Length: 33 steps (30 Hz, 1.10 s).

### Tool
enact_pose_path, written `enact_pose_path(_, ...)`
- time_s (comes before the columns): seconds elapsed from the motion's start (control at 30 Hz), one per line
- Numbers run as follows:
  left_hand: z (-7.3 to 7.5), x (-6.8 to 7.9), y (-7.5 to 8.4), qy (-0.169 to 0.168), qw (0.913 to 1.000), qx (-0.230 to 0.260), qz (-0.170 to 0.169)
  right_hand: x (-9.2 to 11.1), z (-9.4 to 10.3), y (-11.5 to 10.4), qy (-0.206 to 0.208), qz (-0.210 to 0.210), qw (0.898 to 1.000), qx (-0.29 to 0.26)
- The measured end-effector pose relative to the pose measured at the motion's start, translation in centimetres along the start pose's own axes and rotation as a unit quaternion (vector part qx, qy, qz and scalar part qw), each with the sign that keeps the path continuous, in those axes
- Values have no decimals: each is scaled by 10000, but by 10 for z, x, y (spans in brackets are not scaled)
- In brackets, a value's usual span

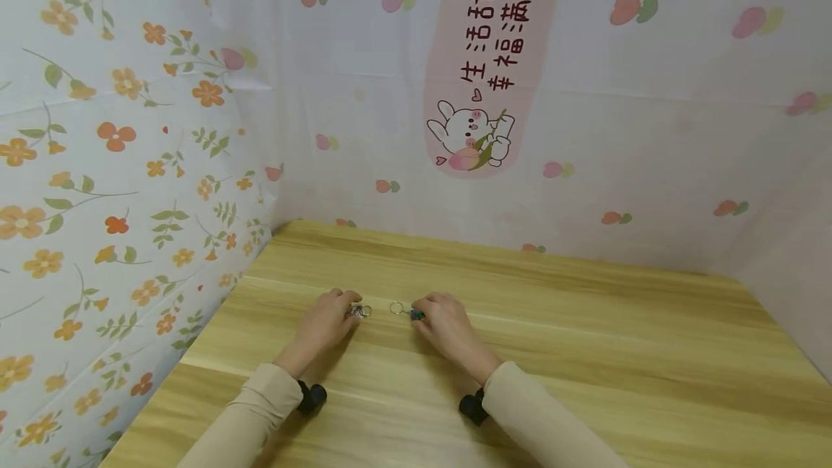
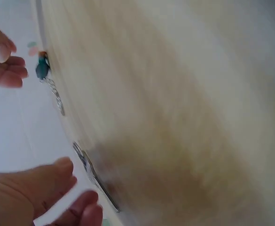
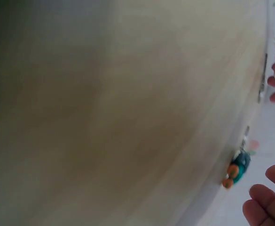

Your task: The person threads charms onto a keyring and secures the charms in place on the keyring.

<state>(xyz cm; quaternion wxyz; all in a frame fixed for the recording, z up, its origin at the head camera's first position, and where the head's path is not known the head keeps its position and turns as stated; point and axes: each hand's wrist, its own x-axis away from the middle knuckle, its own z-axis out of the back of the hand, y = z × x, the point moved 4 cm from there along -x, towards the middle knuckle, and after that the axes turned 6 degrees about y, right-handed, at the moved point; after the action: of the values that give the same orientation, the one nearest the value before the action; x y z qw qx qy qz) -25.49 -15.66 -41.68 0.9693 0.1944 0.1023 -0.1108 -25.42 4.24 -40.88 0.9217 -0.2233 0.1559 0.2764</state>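
Observation:
On the wooden table lie two small keychains, a short gap between them. The silvery metal keychain is beside my left hand; in the left wrist view its flat metal part lies just past my thumb and fingers, which are parted and hold nothing. The other keychain has a ring and a teal-and-orange figure. My right hand is next to this figure, its relaxed fingers apart from it in the right wrist view. What the metal keychain depicts is too small to tell.
The wooden table extends widely to the right. A white printed cloth hangs behind it, and a flowered cloth borders the left side. Dark wrist cameras sit under both forearms.

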Motion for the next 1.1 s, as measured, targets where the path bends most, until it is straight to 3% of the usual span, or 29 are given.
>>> enact_pose_path(0.2, -6, -14, -1, -740, 9969, 256, 71, -19, -16, -6, -489, -183, 9972, 536)
enact_pose_path(0.37, -10, -21, -3, -1076, 9924, 594, 96, -28, -28, -4, -888, -368, 9918, 839)
enact_pose_path(0.53, -12, -31, -6, -1151, 9908, 706, 31, -33, -36, -5, -1091, -316, 9877, 1079)
enact_pose_path(0.7, -13, -36, -4, -1161, 9919, 511, 111, -34, -40, -10, -1267, 1, 9788, 1611)
enact_pose_path(0.8, -14, -37, -1, -1189, 9921, 349, 181, -34, -41, -15, -1410, 314, 9682, 2042)
enact_pose_path(0.9, -15, -38, 3, -1180, 9928, 161, 96, -32, -43, -20, -1491, 802, 9500, 2623)
enact_pose_path(1.1, -16, -39, 11, -1310, 9911, -64, -238, -23, -46, -28, -1074, 1945, 9095, 3513)
